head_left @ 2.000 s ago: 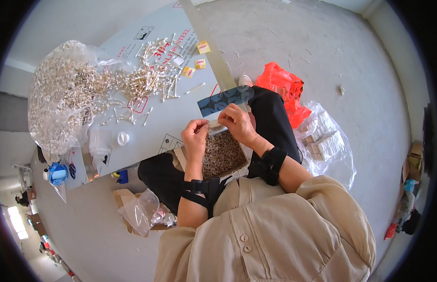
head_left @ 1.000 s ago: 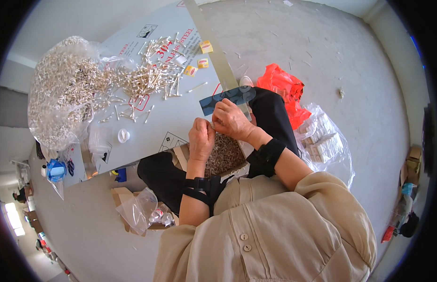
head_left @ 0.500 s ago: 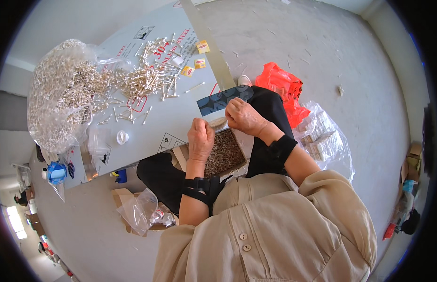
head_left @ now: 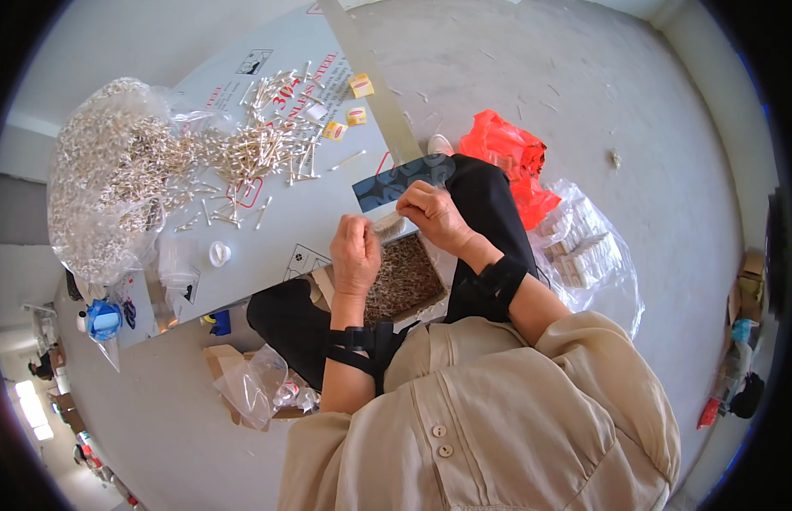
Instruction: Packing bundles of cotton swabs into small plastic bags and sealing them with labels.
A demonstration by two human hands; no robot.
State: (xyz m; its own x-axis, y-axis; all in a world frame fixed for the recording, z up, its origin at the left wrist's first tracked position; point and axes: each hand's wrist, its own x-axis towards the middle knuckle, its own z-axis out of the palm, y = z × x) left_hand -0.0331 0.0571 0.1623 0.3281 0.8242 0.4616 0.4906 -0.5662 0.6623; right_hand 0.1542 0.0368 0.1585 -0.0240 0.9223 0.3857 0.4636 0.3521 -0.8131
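Observation:
Both my hands are raised over the near table edge, close together. My left hand (head_left: pixel 356 254) is closed, fingertips pinched, and what they hold is hidden. My right hand (head_left: pixel 436 217) is also closed in a pinch, a little farther forward; its contents are too small to make out. A pale, oval, finely ridged thing (head_left: pixel 389 224) shows between the hands; I cannot tell whether either touches it. Below them, at my lap, an open cardboard box (head_left: pixel 432 298) holds many small, thin brownish pieces. A dark blue patterned sheet (head_left: pixel 397 185) lies just beyond the hands.
Loose cotton swabs (head_left: pixel 253 152) cover part of the table (head_left: pixel 242 272), beside a large clear bag of swabs (head_left: pixel 115 179). Small yellow packets (head_left: pixel 361 85) and a white round lid (head_left: pixel 219 253) lie there too. A red plastic bag (head_left: pixel 506 157) and bagged white packs (head_left: pixel 583 251) sit at right.
My right hand has moved slightly left and down, nearer my left hand. My left hand has shifted slightly left. Both stay closed, and the view has shifted a little.

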